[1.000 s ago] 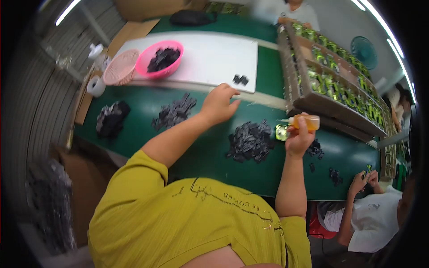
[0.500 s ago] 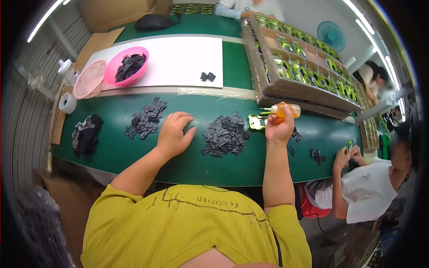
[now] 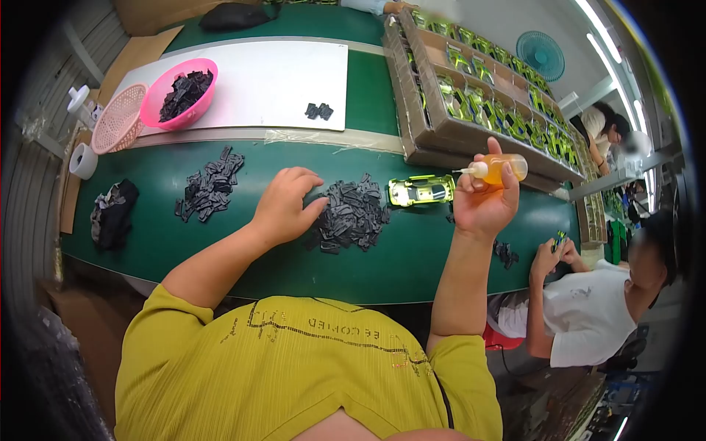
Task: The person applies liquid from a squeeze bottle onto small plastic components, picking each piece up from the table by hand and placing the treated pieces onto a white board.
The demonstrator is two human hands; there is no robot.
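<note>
My left hand [image 3: 288, 206] is at the left edge of a pile of small black parts [image 3: 351, 213], fingers apart, with nothing visible in it. My right hand [image 3: 487, 198] is wrapped round a small bottle of orange liquid [image 3: 494, 169], its thin nozzle pointing left. Between the pile and my right hand, a lime-green toy car body [image 3: 421, 191] lies on the green table [image 3: 294, 275]. Another heap of black parts [image 3: 211, 185] lies left of my left hand.
A pink bowl [image 3: 179, 94] of black parts and a pink basket [image 3: 119, 119] are at a white board [image 3: 272, 81]. Boxes [image 3: 471, 132] of green car bodies stand back right. A co-worker [image 3: 588, 309] sits at right, near a small black heap [image 3: 506, 254].
My left hand has come back from the white board to the pile's left edge. The right hand has lifted the bottle away from the green car body, which shows more fully. The view has shifted.
</note>
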